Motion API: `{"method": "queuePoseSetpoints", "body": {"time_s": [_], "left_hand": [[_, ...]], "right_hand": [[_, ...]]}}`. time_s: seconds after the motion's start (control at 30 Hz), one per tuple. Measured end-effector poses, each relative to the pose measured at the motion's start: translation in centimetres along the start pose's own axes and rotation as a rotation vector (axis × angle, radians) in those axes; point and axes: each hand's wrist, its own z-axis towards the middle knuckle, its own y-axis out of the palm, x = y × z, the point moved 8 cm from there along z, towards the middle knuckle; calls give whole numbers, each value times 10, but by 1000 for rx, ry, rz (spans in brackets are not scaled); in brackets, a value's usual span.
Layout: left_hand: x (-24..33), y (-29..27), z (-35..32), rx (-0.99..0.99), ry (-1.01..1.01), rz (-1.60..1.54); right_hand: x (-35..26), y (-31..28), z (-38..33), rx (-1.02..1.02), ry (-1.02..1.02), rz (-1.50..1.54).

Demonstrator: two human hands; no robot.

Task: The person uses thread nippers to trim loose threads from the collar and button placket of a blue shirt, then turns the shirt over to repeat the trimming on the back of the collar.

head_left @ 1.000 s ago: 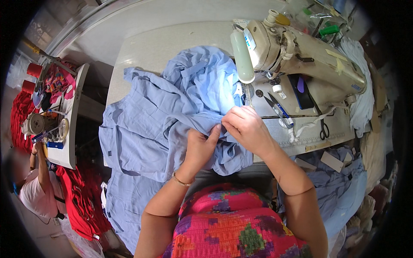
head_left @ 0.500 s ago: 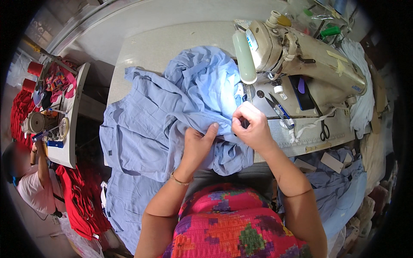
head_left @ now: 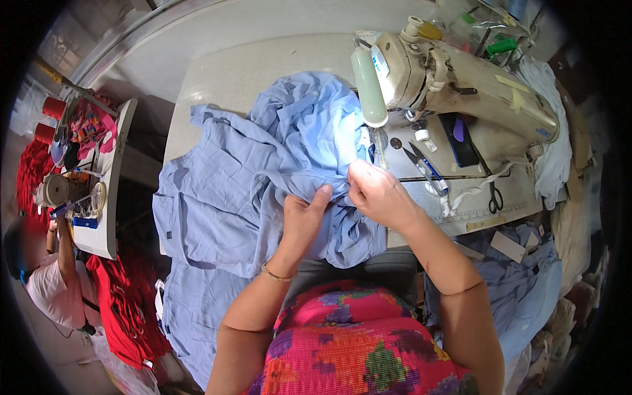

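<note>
A light blue garment (head_left: pixel 224 178) lies bunched over the table's front edge, its right part lit by the machine's lamp. My left hand (head_left: pixel 304 216) grips a fold of it, thumb on top and the other fingers beneath the cloth. Just to the right, my right hand (head_left: pixel 376 191) pinches the same garment close to its lit edge, fingers curled together. Whether something small is also in that pinch is hidden. Beyond the hands stands a beige sewing machine (head_left: pixel 484 89), with a pale green lamp (head_left: pixel 370 89) at its head; the cloth lies just left of it.
Right of my hands are thread snips (head_left: pixel 424 168), a white bobbin-like piece (head_left: pixel 422 136), a dark phone (head_left: pixel 459 141) and black scissors (head_left: pixel 495 197). More blue cloth (head_left: pixel 526 289) hangs at the lower right. At the left a person (head_left: pixel 56 283) works beside another table (head_left: pixel 105 217) and red garments (head_left: pixel 125 309).
My right hand has shifted slightly left and up along the cloth, and its back now faces upward more. The left hand stays almost in place.
</note>
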Motion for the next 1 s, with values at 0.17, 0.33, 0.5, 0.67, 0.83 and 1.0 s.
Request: {"method": "queuePoseSetpoints", "body": {"time_s": [0.17, 0.33, 0.5, 0.67, 0.83, 1.0], "left_hand": [[-3, -9, 0, 89, 19, 50], [6, -8, -1, 63, -6, 16], [10, -2, -1, 16, -44, -122], [4, -2, 2, 20, -95, -84], [12, 4, 1, -28, -49, -142], [13, 19, -1, -207, -113, -117]], "right_hand": [[3, 3, -2, 22, -54, -69], [15, -21, -4, 50, 58, 83], [-25, -14, -3, 44, -96, 26], [-6, 7, -13, -74, 80, 18], [12, 12, -10, -91, 187, 192], [26, 18, -14, -38, 336, 645]]}}
